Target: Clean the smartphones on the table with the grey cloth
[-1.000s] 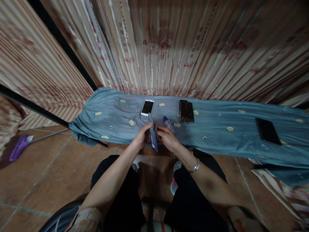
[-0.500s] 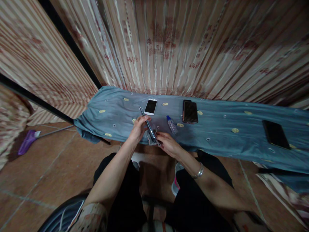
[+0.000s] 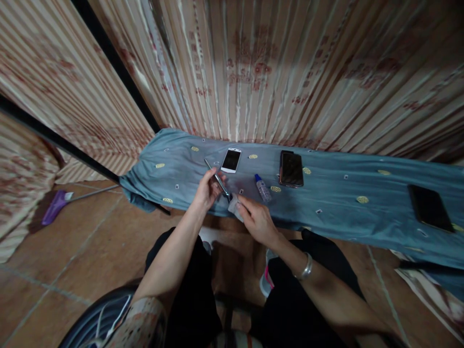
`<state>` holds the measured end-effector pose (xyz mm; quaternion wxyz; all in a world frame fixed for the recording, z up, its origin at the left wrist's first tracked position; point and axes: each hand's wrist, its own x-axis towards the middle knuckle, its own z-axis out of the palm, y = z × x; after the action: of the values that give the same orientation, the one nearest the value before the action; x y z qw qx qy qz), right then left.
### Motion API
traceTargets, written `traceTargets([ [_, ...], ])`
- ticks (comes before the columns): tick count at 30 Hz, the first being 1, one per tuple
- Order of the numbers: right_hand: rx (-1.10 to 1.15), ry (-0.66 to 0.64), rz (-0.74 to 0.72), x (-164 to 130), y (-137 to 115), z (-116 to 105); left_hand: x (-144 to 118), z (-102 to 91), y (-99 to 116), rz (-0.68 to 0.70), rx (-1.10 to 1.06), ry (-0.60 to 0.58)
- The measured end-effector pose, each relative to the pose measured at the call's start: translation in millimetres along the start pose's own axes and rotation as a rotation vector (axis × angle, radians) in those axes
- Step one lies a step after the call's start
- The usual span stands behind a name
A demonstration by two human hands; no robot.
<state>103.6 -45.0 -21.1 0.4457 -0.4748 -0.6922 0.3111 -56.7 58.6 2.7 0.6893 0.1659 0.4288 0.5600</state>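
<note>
My left hand (image 3: 207,191) grips a slim phone (image 3: 218,181), turned nearly edge-on to me so its face hardly shows. It is held above the front part of the cloth-covered bench. In my right hand (image 3: 258,220) is a small grey cloth (image 3: 235,207), pinched between thumb and fingers and up against the phone's lower end. A white phone (image 3: 231,160) lies just beyond my left hand. Right of it is a small clear spray bottle (image 3: 263,189) with a blue cap, lying on its side.
A dark phone (image 3: 291,169) lies on another dark item behind the bottle, and one more dark phone (image 3: 430,208) is far right. Blue patterned fabric (image 3: 340,193) covers the bench. Black poles (image 3: 116,65) rise at left near a purple broom (image 3: 54,207). Striped curtain (image 3: 250,72) hangs behind.
My right hand has drawn the cloth slightly right, off the phone's lower end edge, and its back now faces up more. The view has shifted a little left.
</note>
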Motion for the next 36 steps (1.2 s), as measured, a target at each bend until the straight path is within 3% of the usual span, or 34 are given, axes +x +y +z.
traceTargets([
  [4, -0.081, 0.058, -0.127, 1, 0, 2, -3, 2.8, -7, -0.024, 0.001, -0.031],
  [8, -0.102, 0.034, -0.14, 2, 1, 12, -13, 9.0, -16, -0.03, 0.056, -0.058],
  [16, 0.148, 0.069, 0.04, 8, 1, 14, -5, 6.7, -24, 0.12, 0.09, -0.044],
  [25, 0.528, 0.073, 0.291, 21, 24, 26, -1, 4.1, -43, 0.282, 0.137, -0.085],
  [30, 0.402, 0.093, 0.251, 29, 32, 23, -8, 5.1, -55, 0.115, 0.127, -0.151],
  [36, 0.083, 0.116, 0.046, 32, 29, 19, -14, 8.5, -55, -0.088, 0.074, -0.225],
])
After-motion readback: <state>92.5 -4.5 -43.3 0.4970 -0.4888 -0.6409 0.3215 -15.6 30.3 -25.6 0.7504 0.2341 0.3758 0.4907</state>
